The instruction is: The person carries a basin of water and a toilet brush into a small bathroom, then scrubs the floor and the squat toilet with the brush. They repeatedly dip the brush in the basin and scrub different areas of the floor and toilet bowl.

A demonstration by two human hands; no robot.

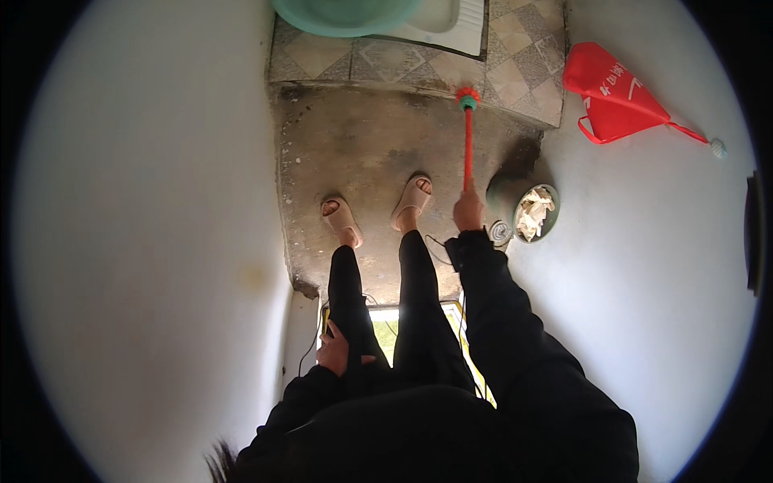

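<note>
My right hand (pixel 468 212) grips the red handle (pixel 468 145) of a toilet brush. The brush head (pixel 468 98), green and orange-red, is at the front edge of a raised tiled step (pixel 386 60); whether it touches the tiles I cannot tell. My left hand (pixel 335 352) rests on my left thigh, its thumb and fingers spread over the black trousers (pixel 346 290). Beyond the brush, a white squat toilet (pixel 450 39) is set into the step. A pale green basin (pixel 344 15) covers part of it at the top of the view.
To the right, a green waste bin (pixel 554 220) holds crumpled tissue. A coiled grey item (pixel 499 231) lies beside it. A red bag (pixel 616 96) with writing hangs on the right wall. Thin cables (pixel 439 250) run near my legs. My slippers (pixel 415 196) stand on stained concrete (pixel 362 139).
</note>
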